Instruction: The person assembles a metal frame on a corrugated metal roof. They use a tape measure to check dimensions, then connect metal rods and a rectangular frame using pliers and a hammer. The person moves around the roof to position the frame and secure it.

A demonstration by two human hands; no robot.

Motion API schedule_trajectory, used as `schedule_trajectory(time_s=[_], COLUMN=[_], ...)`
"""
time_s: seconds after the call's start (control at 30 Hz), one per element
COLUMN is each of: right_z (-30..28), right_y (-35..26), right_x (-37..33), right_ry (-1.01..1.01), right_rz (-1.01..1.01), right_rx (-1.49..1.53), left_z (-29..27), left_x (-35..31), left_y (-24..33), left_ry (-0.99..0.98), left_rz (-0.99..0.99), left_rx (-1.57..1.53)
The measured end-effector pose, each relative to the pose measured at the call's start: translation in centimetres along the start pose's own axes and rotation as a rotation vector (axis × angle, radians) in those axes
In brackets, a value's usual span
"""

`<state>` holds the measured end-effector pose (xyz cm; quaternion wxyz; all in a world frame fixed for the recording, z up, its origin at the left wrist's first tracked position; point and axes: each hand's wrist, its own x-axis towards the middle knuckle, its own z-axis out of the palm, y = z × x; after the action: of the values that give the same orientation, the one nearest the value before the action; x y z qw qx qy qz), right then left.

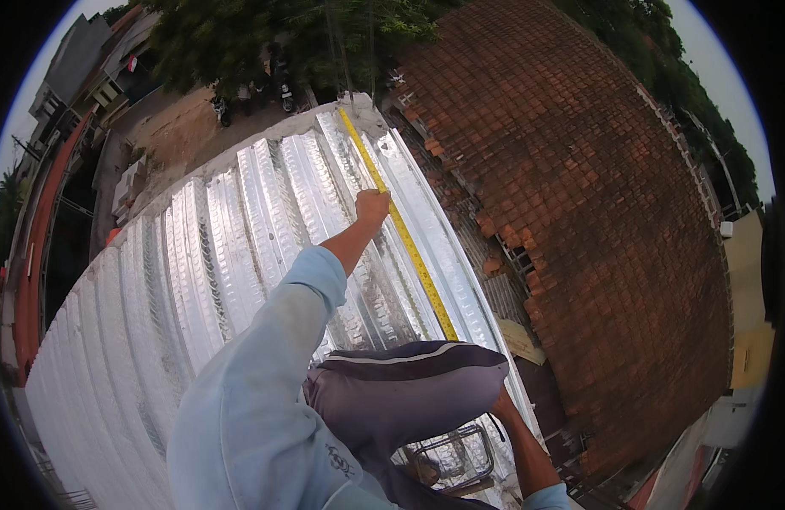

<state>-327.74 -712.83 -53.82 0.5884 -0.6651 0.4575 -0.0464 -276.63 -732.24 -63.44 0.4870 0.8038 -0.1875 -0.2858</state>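
A yellow measuring tape [420, 268] is stretched along the ribbed silver metal sheeting [248, 221], from its far concrete edge back toward my bent knee. Partway along it, the fingers of my left hand [374, 206] are closed on the tape, with that arm reaching forward in a light blue sleeve. Low on the right, my right hand [499, 403] is mostly hidden behind my knee; only its wrist side and forearm show. Whatever it touches is out of sight. My leg in grey trousers [401, 391] covers the near end of the tape.
A dark metal frame [456, 459] lies below my leg. The sheeting's right edge borders a gap and a lower brown tiled roof [571, 204] with broken tiles. Beyond the concrete edge [282, 127] are trees [240, 42], parked motorcycles [286, 95] and a dirt yard [167, 127] further down.
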Motion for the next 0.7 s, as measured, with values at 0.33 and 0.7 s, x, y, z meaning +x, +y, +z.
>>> schedule_trajectory(time_s=[0.33, 0.7], right_z=[0.9, -2.5], right_y=[-19.3, -29.2], right_x=[17.0, 17.3], right_ry=[0.008, -0.059], right_rz=[0.250, 0.378], right_rx=[-0.249, -0.098], left_z=[-0.5, -1.0], left_x=[2.7, 4.4], left_y=[1.9, 5.6], left_ry=[0.125, 0.098], left_rz=[-0.018, 0.006], left_rx=[-0.227, -0.340])
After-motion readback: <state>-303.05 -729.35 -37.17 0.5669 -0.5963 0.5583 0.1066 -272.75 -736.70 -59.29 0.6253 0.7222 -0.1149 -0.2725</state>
